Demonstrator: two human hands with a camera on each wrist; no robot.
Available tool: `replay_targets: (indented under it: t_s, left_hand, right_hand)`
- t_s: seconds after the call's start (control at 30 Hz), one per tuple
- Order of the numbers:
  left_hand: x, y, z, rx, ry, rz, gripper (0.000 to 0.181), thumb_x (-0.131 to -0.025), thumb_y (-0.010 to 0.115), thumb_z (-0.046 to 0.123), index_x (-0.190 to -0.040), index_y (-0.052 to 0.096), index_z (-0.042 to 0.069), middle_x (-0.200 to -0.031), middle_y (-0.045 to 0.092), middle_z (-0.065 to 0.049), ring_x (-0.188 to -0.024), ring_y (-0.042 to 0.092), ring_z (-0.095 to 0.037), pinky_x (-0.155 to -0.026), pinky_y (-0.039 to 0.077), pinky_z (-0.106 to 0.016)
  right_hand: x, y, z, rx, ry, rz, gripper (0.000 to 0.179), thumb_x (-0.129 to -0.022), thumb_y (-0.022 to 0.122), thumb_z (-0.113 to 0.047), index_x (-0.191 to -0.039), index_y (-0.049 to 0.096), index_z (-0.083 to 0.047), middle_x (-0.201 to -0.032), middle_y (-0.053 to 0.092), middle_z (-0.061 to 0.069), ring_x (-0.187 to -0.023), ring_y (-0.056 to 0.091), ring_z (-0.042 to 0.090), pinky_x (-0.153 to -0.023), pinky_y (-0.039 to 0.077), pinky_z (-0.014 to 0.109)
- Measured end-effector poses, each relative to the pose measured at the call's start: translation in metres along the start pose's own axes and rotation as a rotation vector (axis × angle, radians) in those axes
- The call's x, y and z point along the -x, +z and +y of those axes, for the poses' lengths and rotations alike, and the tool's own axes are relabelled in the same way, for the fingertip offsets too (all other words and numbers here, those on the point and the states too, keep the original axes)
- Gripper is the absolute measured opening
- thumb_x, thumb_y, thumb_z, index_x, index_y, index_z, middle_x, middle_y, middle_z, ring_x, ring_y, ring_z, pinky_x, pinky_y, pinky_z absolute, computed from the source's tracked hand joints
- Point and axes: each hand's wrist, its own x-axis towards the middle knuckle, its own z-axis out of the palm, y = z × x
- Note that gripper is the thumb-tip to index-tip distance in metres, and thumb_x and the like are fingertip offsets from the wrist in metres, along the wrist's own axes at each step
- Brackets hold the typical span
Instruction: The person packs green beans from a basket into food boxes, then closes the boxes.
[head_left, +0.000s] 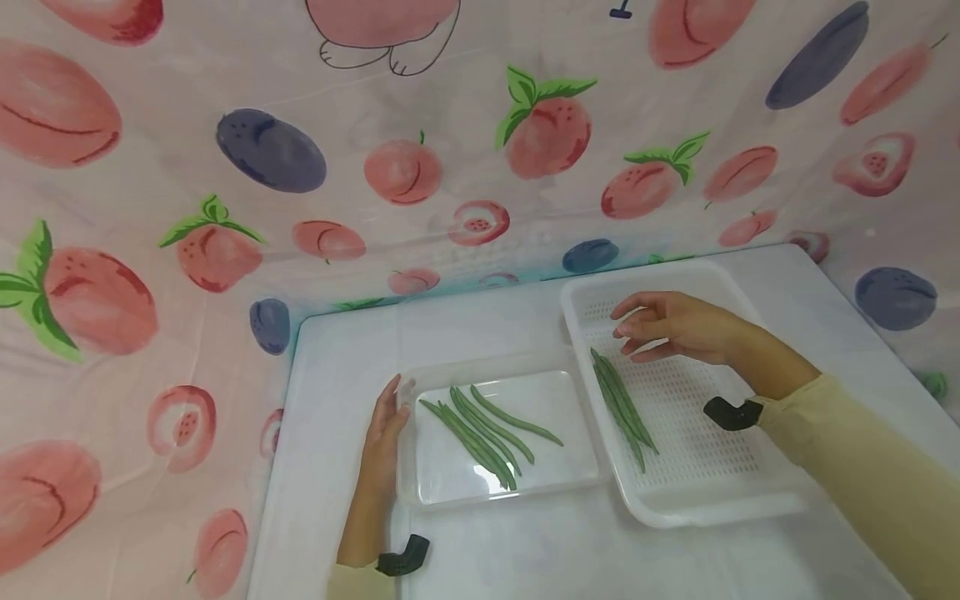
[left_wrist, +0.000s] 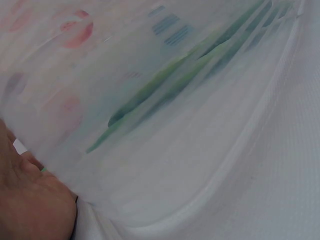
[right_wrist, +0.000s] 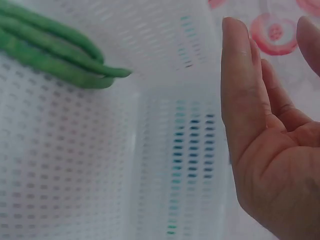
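Green beans (head_left: pixel 621 407): some in the basket (head_left: pixel 667 518), by its tray-side wall; more in the tray (head_left: pixel 555 467) beside it.
Right hand (head_left: pixel 667 327): empty, above the basket, fingers loosely bent.
Left hand (head_left: pixel 382 429): gripping the tray rim opposite the basket.
Progress: seemingly partway, beans split; what remains cannot be told.
Long axes: near-parallel to the basket's side; tray beans slant basketward.

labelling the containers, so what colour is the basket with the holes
The perforated basket is plain white; the head view shows it best.
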Motion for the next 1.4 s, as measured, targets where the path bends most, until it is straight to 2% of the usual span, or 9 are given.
replay_targets:
  t_s: [0.13,0.33,0.6,0.9,1.1,1.4]
  left_hand:
    - [0.001,0.000,0.001,0.002,0.003,-0.005,0.052,-0.105,0.048,0.047,-0.156,0.033,0.046,-0.167,0.025,0.017,-0.155,0.028,-0.024,-0.115,0.034,-0.065]
    - [0.000,0.000,0.000,0.021,-0.003,-0.008,0.052,-0.105,0.049,0.047,-0.155,0.034,0.048,-0.166,0.026,0.017,-0.153,0.033,-0.023,-0.114,0.038,-0.063]
    - [0.001,0.002,0.001,0.035,0.008,-0.017,0.053,-0.106,0.048,0.043,-0.157,0.033,0.043,-0.167,0.024,0.018,-0.157,0.025,-0.020,-0.119,0.032,-0.061]
    - [0.002,0.003,0.004,0.027,0.013,-0.006,0.052,-0.107,0.047,0.040,-0.156,0.033,0.044,-0.167,0.024,0.017,-0.157,0.023,-0.019,-0.120,0.029,-0.061]
    - [0.002,0.003,0.004,0.023,0.013,-0.005,0.053,-0.106,0.048,0.042,-0.157,0.033,0.044,-0.167,0.024,0.017,-0.157,0.024,-0.020,-0.118,0.032,-0.061]
    - [0.001,0.002,0.002,0.020,0.021,-0.007,0.053,-0.106,0.048,0.044,-0.157,0.033,0.044,-0.167,0.025,0.018,-0.157,0.024,-0.020,-0.117,0.033,-0.061]
  right_hand:
    - [-0.004,-0.004,0.017,-0.010,0.033,0.000,0.042,-0.101,0.064,-0.013,-0.135,0.045,0.002,-0.111,0.072,0.005,-0.105,0.072,0.022,-0.094,0.059,0.041]
    - [-0.009,-0.006,0.038,-0.028,0.098,0.002,0.057,-0.099,0.067,-0.014,-0.142,0.038,0.010,-0.119,0.070,0.014,-0.113,0.069,0.031,-0.096,0.059,0.042]
    - [-0.014,-0.008,0.058,-0.047,0.160,0.001,0.059,-0.098,0.069,-0.016,-0.143,0.040,0.009,-0.126,0.068,0.017,-0.116,0.068,0.029,-0.098,0.058,0.042]
    - [-0.018,-0.007,0.071,-0.013,0.189,0.005,0.057,-0.099,0.068,-0.018,-0.143,0.042,0.008,-0.129,0.063,0.021,-0.116,0.067,0.027,-0.099,0.057,0.045]
    - [-0.020,-0.007,0.075,-0.008,0.203,-0.019,0.059,-0.100,0.067,-0.019,-0.144,0.039,0.009,-0.136,0.057,0.024,-0.119,0.065,0.027,-0.097,0.058,0.046]
    - [-0.028,0.002,0.085,-0.057,0.276,-0.029,0.066,-0.098,0.070,-0.021,-0.147,0.039,0.010,-0.138,0.057,0.022,-0.115,0.065,0.023,-0.096,0.058,0.048]
